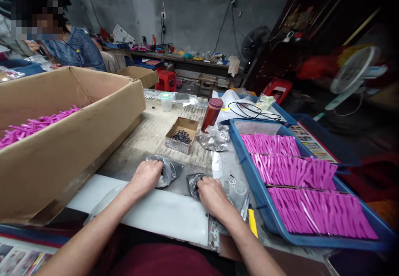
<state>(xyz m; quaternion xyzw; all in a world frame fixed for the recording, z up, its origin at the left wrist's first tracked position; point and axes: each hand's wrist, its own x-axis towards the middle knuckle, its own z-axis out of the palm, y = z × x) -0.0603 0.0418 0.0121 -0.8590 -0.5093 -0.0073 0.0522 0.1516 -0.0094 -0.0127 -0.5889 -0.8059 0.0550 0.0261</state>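
Observation:
My left hand (149,173) rests at a clear plastic bag (172,170), its fingers curled down at the bag's opening; what lies between the fingertips is hidden. A short way to the right, my right hand (212,193) has its fingers bent against a small dark plastic bag (193,183). Whatever those fingertips pinch cannot be made out. Both bags lie on the dark tabletop just beyond a white board (174,215). Past them stands a small cardboard box (182,136) holding many tiny black parts.
To the left is a large carton (102,122) of pink plastic pieces. A blue tray (258,201) with rows of pink pieces stands at right, near a yellow-handled tool (252,222). Behind are a red cylinder (212,114) and a bag of small parts (215,141). A person (75,49) sits back left.

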